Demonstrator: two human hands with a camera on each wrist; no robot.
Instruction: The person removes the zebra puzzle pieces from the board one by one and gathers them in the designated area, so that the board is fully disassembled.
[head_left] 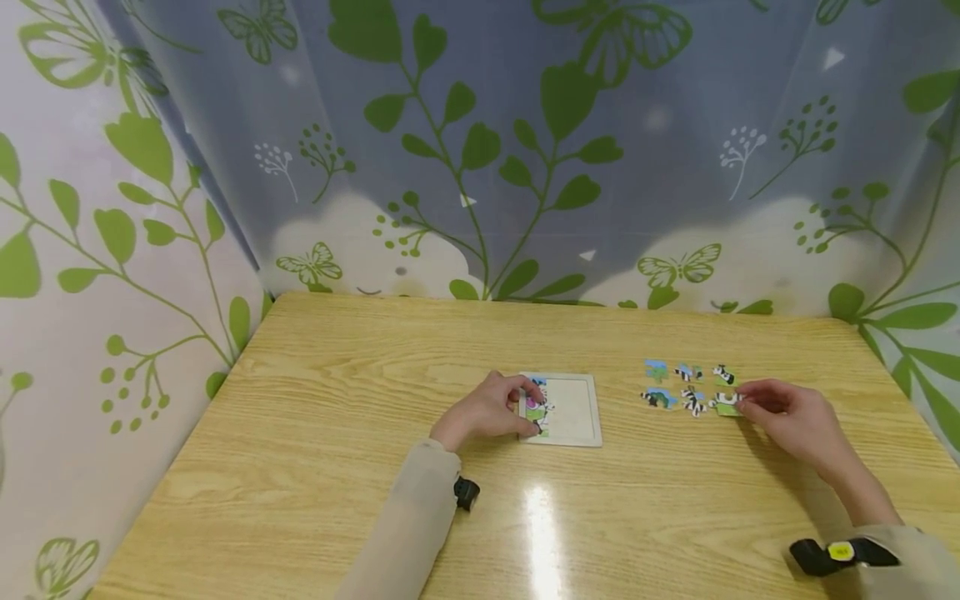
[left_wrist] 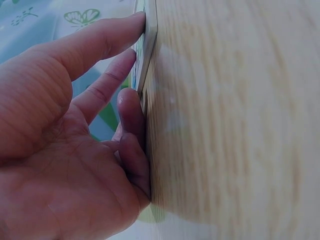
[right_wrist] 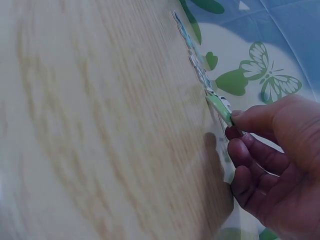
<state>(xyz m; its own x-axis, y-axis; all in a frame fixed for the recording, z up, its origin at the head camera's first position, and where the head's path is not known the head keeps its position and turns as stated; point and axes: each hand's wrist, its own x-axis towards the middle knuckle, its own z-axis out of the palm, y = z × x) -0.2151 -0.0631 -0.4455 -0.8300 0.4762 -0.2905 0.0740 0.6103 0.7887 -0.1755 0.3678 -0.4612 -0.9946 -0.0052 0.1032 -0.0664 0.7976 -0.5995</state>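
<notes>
A pale square puzzle board (head_left: 577,408) lies on the table in the head view, with printed pieces filling its left side. My left hand (head_left: 491,407) rests over that side, thumb and index finger spread apart, their tips touching the pieces. In the left wrist view, the left hand's other fingers (left_wrist: 131,112) bend beside the board's edge. Over to the right, my right hand (head_left: 798,417) pinches a green-and-white puzzle piece (head_left: 726,403) between thumb and fingers. That piece appears tilted up from the table in the right wrist view.
Several loose puzzle pieces (head_left: 693,402) lie in two rows left of and behind the right hand. The wooden table (head_left: 315,467) reaches back to a curtain (head_left: 495,167) printed with leaves and butterflies. Another patterned curtain (head_left: 75,350) hangs along the left side.
</notes>
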